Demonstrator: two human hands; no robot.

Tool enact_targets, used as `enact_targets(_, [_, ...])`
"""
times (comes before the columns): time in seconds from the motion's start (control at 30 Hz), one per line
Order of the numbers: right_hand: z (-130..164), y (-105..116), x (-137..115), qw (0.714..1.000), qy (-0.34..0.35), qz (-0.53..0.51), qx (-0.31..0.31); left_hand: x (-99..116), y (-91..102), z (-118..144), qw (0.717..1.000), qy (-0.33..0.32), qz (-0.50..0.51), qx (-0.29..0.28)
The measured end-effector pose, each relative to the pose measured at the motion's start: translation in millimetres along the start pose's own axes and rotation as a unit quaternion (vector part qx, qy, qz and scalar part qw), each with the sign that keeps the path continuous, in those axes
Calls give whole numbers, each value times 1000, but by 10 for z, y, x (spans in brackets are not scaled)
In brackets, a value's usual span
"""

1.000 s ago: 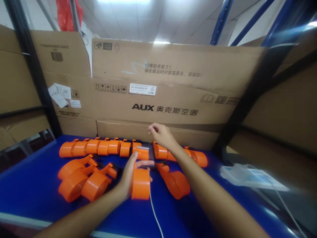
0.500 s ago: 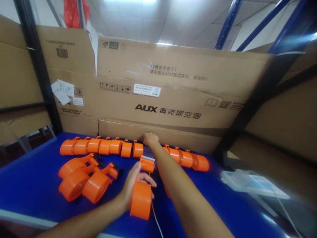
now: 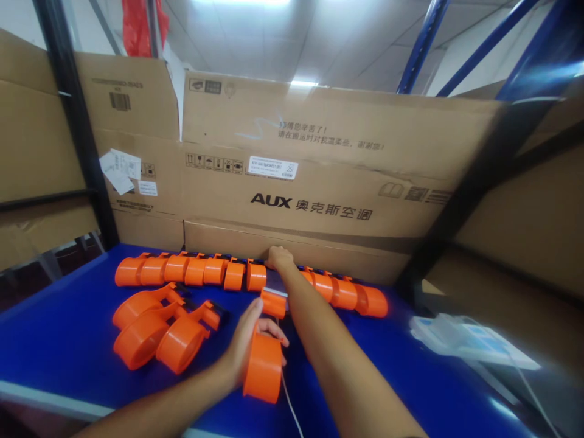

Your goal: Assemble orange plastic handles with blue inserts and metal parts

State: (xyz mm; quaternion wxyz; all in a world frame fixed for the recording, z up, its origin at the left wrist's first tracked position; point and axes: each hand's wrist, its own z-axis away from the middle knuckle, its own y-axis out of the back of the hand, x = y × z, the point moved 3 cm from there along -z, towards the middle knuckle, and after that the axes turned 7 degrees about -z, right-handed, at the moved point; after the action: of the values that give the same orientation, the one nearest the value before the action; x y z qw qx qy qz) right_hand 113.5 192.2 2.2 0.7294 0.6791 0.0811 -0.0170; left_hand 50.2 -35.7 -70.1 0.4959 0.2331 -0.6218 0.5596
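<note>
My left hand (image 3: 244, 348) grips an orange plastic tape dispenser (image 3: 263, 358) just above the blue table (image 3: 59, 340), near its front edge. My right hand (image 3: 278, 258) reaches across to the back of the table and rests with closed fingers against the foot of the cardboard wall, in a gap in the row of orange dispensers (image 3: 196, 271). What the right hand's fingers hold, if anything, is hidden. The row goes on to the right of my forearm as more orange dispensers (image 3: 351, 295).
Three loose orange dispensers (image 3: 159, 331) lie left of my left hand. A large AUX cardboard box (image 3: 310, 182) walls the back. Clear plastic packets (image 3: 469, 337) lie at the right. A white cable (image 3: 292, 407) runs toward the front edge. Black rack posts stand on both sides.
My right hand dropped from the air down to the gap in the back row. My left hand drew its dispenser nearer to the front edge.
</note>
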Motion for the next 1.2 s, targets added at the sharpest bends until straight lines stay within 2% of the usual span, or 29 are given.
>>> enact_targets(0.17, [49,67,-53,1000,-5,-19,-8,22,-12,8,1000,-4,-7,-2])
enact_targets(0.3, [184,217,-52,999,13,-44,2,22,-5,24,1000,-9,5,7])
enact_targets(0.47, [516,492,27,990,95,-92,50,60,-34,48,999,-18,13,30])
enact_targets(0.63, [857,764,146,973,166,-136,86,152,-52,60,992,-78,37,94])
enact_targets(0.73, [1130,849,267,962,198,-156,103,181,-66,66,991,-69,48,99])
enact_targets(0.8, [1383,833,350,952,228,-170,115,196,-79,76,992,-59,50,97])
enact_targets(0.87, [1686,779,409,921,293,-201,159,209,-93,90,992,-57,53,98])
enact_targets(0.97, [2059,615,485,896,319,-227,210,206,-121,102,993,-58,61,88])
enact_targets(1.07, [2221,447,510,893,328,-226,211,183,-139,98,995,-59,56,64])
enact_targets(1.2, [2234,341,514,885,364,-220,190,155,-126,81,996,-71,42,39])
